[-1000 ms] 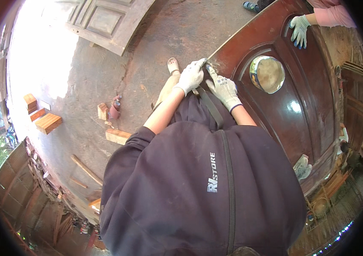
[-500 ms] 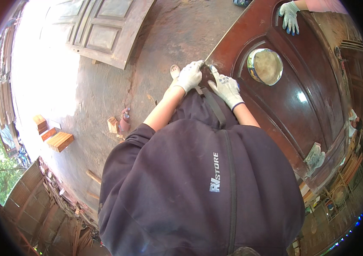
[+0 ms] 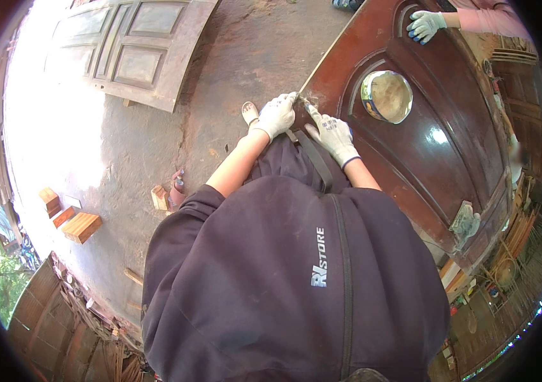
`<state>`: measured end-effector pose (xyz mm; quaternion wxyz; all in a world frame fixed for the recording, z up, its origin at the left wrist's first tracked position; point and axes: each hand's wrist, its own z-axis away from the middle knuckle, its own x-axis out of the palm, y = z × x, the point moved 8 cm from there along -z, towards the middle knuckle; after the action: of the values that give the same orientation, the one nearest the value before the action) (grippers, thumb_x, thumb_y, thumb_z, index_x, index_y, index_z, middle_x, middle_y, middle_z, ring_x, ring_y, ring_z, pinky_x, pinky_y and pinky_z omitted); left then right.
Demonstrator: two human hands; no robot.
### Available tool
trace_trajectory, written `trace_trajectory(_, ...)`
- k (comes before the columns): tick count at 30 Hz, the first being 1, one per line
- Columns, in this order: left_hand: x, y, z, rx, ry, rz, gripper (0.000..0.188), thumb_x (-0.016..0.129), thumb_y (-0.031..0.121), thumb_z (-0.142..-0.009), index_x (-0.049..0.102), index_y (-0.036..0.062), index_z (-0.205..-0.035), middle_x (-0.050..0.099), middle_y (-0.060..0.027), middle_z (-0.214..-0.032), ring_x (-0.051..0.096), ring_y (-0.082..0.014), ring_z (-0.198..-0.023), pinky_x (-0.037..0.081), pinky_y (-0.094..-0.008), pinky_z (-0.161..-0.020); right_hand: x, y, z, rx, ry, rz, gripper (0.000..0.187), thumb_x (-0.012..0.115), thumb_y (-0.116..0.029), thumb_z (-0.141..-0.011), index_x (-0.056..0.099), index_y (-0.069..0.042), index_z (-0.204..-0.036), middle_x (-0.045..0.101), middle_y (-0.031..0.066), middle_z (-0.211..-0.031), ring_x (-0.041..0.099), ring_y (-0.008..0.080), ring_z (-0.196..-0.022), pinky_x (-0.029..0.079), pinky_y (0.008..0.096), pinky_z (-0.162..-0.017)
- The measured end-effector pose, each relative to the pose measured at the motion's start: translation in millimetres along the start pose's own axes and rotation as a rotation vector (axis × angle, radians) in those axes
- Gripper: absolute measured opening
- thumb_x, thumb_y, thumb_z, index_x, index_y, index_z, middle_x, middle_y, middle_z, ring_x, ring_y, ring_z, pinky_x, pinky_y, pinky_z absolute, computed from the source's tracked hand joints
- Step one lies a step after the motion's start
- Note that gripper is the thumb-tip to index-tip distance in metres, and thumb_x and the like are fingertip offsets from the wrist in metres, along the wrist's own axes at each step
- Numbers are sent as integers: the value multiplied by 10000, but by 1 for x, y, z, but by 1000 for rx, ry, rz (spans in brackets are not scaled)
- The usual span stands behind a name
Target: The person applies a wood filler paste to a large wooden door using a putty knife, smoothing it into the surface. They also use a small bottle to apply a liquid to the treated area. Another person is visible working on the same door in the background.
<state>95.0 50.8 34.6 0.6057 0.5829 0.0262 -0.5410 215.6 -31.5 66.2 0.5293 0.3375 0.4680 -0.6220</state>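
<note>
A dark reddish-brown wooden door (image 3: pixel 440 172) with curved mouldings lies to my right, its near corner in front of me. At that corner my left hand (image 3: pixel 277 116), in a white glove, is closed with its fingertips together at the edge; what it grips is too small to make out. Beside it my right hand (image 3: pixel 335 137), gloved too, has its index finger stretched toward the same spot and its thumb apart. Between the hands is a small wispy, fibrous patch (image 3: pixel 310 102), blurred. A round tin (image 3: pixel 387 97) with pale brown contents sits on the door.
Another person's gloved hand (image 3: pixel 425 27) rests on the door's far part, below a pink sleeve (image 3: pixel 489 21). A crumpled translucent bag (image 3: pixel 466 224) lies near its right end. An unvarnished panelled door (image 3: pixel 140 44) is at the far left; wooden blocks (image 3: pixel 82 227) and a spray bottle (image 3: pixel 177 184) stand on the floor.
The whole view has shifted slightly. My hands stay at the door's corner with nearly the same grip. The other person's hand has turned and moved toward the left across the door.
</note>
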Motion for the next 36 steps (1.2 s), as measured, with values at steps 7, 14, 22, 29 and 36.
trace_trajectory(7, -2, -3, -1, 55, -17, -6, 442, 412, 111, -920, 550, 61, -1337, 594, -189, -1307, 583, -363, -1189, 448, -443, -1025, -4, 15, 25, 228, -99, -89, 641, 530, -463, -943, 405, -167, -1498, 708, 168, -992, 703, 333, -866, 549, 478, -761)
trace_trajectory(14, -3, -3, -2, 75, -49, -6, 444, 423, 114, -919, 546, 58, -1342, 596, -198, -1301, 575, -368, -1199, 437, -444, -1037, 1, 10, 18, 227, -45, -61, 646, 538, -473, -941, 393, -203, -1509, 711, 158, -988, 704, 326, -855, 553, 473, -745)
trace_trajectory(22, -7, 0, -4, 94, -98, -13, 443, 410, 116, -922, 542, 53, -1340, 601, -206, -1292, 577, -378, -1193, 444, -449, -1025, 7, 6, 29, 229, -74, -62, 637, 531, -479, -947, 378, -245, -1520, 708, 157, -970, 703, 333, -840, 554, 470, -733)
trace_trajectory(29, -8, -2, -2, 86, -84, 12, 451, 406, 120, -924, 538, 60, -1352, 594, -204, -1307, 574, -385, -1196, 442, -452, -1030, 12, 2, 22, 236, -88, -91, 610, 517, -494, -954, 395, -264, -1506, 694, 173, -1004, 695, 351, -866, 550, 484, -753)
trace_trajectory(36, -7, -3, -3, 68, -102, 36, 463, 405, 124, -922, 532, 59, -1362, 582, -203, -1331, 561, -384, -1220, 431, -451, -1048, 15, -2, 22, 204, -105, -142, 605, 527, -485, -953, 402, -263, -1501, 695, 181, -1036, 685, 377, -902, 542, 499, -794)
